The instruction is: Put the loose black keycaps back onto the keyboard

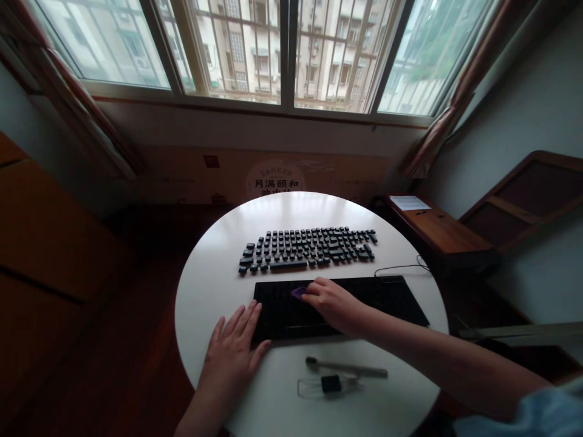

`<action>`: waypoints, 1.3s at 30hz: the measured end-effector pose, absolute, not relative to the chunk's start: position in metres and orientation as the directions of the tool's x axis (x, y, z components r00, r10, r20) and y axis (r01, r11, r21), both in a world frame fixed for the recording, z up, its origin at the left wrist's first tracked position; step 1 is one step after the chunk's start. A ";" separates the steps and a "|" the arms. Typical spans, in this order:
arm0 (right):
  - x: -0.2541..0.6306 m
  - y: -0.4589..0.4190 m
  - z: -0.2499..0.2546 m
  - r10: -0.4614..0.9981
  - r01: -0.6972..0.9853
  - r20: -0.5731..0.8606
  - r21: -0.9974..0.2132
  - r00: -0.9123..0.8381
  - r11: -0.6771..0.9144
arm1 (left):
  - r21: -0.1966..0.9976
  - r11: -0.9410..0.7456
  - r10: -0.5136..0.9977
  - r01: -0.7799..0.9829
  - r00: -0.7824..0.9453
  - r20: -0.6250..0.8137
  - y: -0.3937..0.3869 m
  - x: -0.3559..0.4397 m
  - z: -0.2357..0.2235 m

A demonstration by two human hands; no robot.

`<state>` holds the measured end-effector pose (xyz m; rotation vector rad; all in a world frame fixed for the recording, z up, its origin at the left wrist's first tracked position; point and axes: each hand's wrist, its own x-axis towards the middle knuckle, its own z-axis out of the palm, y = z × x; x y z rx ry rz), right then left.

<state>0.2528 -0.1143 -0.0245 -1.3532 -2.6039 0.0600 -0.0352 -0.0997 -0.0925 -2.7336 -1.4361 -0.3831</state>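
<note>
A black keyboard base [382, 303] with its keycaps off lies across the white round table. My right hand [325, 300] is over its middle, fingers closed on a small purple cloth [299, 293] that touches the base. My left hand [237, 343] lies flat with fingers stretched out, its fingertips and thumb against the left end of the base. Behind the base, loose black keycaps [288, 265] are laid out in rows like a keyboard. In front lie a toothbrush-like brush [348, 368] and a wire keycap puller [331, 383] with a black middle; both look blurred.
The white round table [204, 303] has a curved edge all around. A thin black cable [396, 267] runs from the base toward the right edge. To the right stands a wooden chair [446, 233] with a paper [410, 203] on its seat. Windows are behind.
</note>
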 end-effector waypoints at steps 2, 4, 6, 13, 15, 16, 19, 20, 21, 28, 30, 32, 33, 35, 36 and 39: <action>0.306 -0.141 -0.030 0.886 0.878 0.146 -0.136 -0.440 0.458 | 0.081 -0.572 0.808 0.816 0.543 0.229 -0.099 -0.036 -0.092; 0.365 -0.171 -0.035 0.943 0.935 0.131 -0.143 -0.306 0.324 | 0.080 -0.574 0.807 0.815 0.547 0.221 -0.098 -0.037 -0.092; 0.415 -0.196 -0.035 0.983 0.980 0.109 -0.118 -0.146 0.158 | 0.083 -0.581 0.805 0.810 0.556 0.205 -0.097 -0.038 -0.092; 0.353 -0.154 -0.006 0.952 0.964 0.257 -0.163 -0.166 0.212 | 0.145 -0.570 0.815 0.809 0.534 0.225 -0.096 -0.037 -0.090; 0.274 -0.116 -0.003 0.884 0.893 0.319 -0.183 -0.341 0.411 | 0.162 -0.567 0.815 0.807 0.522 0.253 -0.095 -0.037 -0.093; 0.236 -0.098 -0.003 0.839 0.849 0.331 -0.166 -0.431 0.502 | 0.165 -0.566 0.815 0.808 0.517 0.262 -0.094 -0.037 -0.094; 0.159 -0.063 -0.010 0.789 0.796 0.259 -0.107 -0.557 0.596 | 0.162 -0.562 0.817 0.811 0.512 0.266 -0.092 -0.037 -0.096; 0.152 -0.060 -0.014 0.793 0.798 0.243 -0.106 -0.558 0.594 | 0.163 -0.562 0.817 0.811 0.514 0.263 -0.092 -0.037 -0.095; 0.156 -0.061 -0.017 0.806 0.808 0.227 -0.105 -0.547 0.579 | 0.165 -0.561 0.818 0.811 0.514 0.257 -0.092 -0.037 -0.094; 0.371 -0.169 -0.033 0.988 0.985 0.149 -0.158 -0.052 0.075 | 0.179 -0.563 0.820 0.807 0.519 0.241 -0.094 -0.034 -0.087; 0.431 -0.200 -0.030 0.979 0.979 0.103 -0.129 0.174 -0.160 | 0.172 -0.568 0.814 0.805 0.520 0.259 -0.094 -0.034 -0.088; 0.461 -0.213 -0.022 0.957 0.957 0.053 -0.063 0.285 -0.282 | 0.167 -0.570 0.810 0.805 0.516 0.279 -0.094 -0.033 -0.089; 0.462 -0.211 -0.017 0.954 0.955 0.057 -0.053 0.296 -0.293 | 0.165 -0.568 0.809 0.806 0.511 0.290 -0.095 -0.033 -0.089; 0.436 -0.193 -0.007 0.968 0.974 0.116 -0.086 0.220 -0.211 | 0.163 -0.570 0.807 0.806 0.511 0.295 -0.096 -0.032 -0.089; 0.410 -0.178 -0.002 0.976 0.985 0.165 -0.120 0.145 -0.126 | 0.162 -0.571 0.807 0.805 0.514 0.292 -0.096 -0.032 -0.088; 0.302 -0.126 0.005 0.945 0.963 0.272 -0.142 -0.183 0.228 | 0.166 -0.565 0.813 0.808 0.512 0.276 -0.093 -0.034 -0.090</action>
